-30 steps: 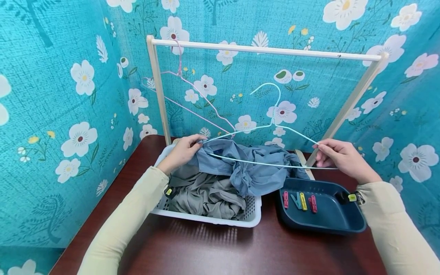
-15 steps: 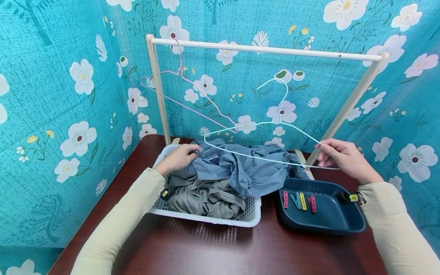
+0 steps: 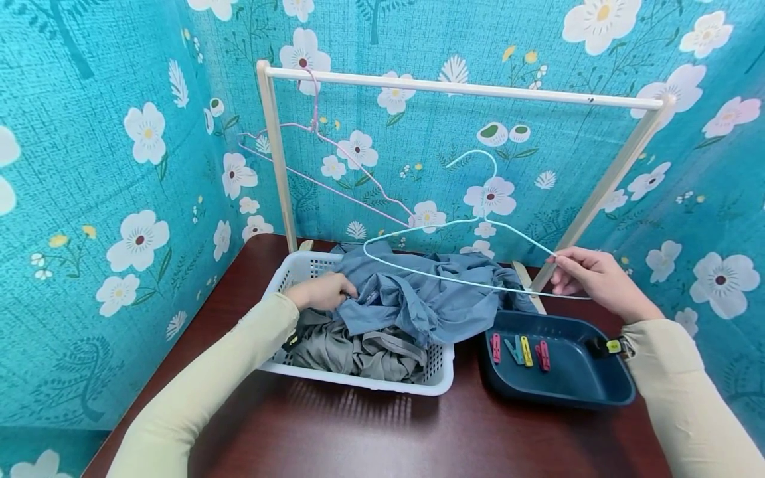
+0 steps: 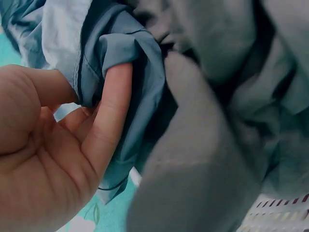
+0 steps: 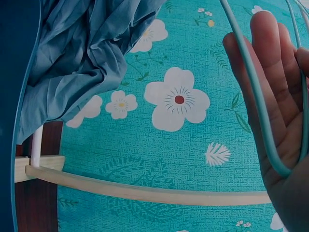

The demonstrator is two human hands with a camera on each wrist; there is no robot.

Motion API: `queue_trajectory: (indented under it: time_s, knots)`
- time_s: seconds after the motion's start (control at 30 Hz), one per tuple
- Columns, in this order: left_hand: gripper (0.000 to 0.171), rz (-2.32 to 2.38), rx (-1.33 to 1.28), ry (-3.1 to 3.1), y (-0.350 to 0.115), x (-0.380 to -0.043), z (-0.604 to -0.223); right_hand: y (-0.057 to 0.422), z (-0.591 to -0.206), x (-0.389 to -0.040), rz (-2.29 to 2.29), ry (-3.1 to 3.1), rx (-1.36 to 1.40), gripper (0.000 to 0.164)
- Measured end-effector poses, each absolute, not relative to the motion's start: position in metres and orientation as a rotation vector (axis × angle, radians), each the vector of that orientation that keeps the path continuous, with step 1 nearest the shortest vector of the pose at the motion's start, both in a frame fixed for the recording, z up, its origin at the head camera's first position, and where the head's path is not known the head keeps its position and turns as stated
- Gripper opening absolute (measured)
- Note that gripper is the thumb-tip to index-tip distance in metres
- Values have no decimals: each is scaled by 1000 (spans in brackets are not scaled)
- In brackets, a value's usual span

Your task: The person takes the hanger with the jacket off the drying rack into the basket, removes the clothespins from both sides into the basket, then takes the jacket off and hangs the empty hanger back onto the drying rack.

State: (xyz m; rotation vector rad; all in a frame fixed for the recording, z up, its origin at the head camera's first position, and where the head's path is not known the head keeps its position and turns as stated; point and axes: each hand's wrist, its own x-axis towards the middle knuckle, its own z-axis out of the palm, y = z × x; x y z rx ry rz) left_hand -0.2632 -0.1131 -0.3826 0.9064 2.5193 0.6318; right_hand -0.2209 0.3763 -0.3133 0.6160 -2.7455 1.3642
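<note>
In the head view, my right hand (image 3: 582, 272) pinches the right shoulder of a pale mint wire clothes hanger (image 3: 442, 273), its hook up and its far end over the cloth. The hanger's end bends across the palm in the right wrist view. My left hand (image 3: 323, 292) holds the left part of a crumpled blue garment (image 3: 460, 302). Close up in the left wrist view, thumb and fingers grip a fold of that garment (image 4: 125, 48), some fingertips hidden in it. Under it lies a grey garment (image 3: 358, 352) in the white plastic basket (image 3: 382, 386).
A wooden rack (image 3: 466, 86) stands behind, with a pink hanger (image 3: 364, 178) on its rail at the left. To the right of the basket, a dark blue tray (image 3: 562, 385) holds several clothespins (image 3: 526, 350). A flowered teal cloth (image 3: 143, 279) covers the walls around the brown table (image 3: 335, 431).
My left hand has let go of the mint hanger's left end and moved down onto the blue garment, gripping it and shifting it right. My right hand stays on the hanger.
</note>
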Motion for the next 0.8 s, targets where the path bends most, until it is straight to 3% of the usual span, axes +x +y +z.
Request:
queue_trajectory:
  time_s: [0.2, 0.33, 0.43, 0.53, 0.67, 0.8]
  knots:
    - [33, 616, 885, 2426, -107, -257, -386, 380, -318, -224, 1379, -2740, 606, 20]
    - [19, 618, 912, 2404, -114, -260, -378, 379, -319, -224, 1374, -2741, 587, 20]
    - [22, 689, 902, 2416, -126, -266, -368, 379, -319, -224, 1375, -2741, 578, 20]
    - [16, 843, 811, 2469, -140, -273, -358, 379, -319, -223, 1383, -2744, 560, 23]
    - [29, 1024, 629, 2647, -156, -283, -344, 379, -321, -222, 1388, -2748, 485, 32]
    - [30, 1237, 390, 2878, -170, -294, -335, 380, -321, -222, 1379, -2747, 440, 38]
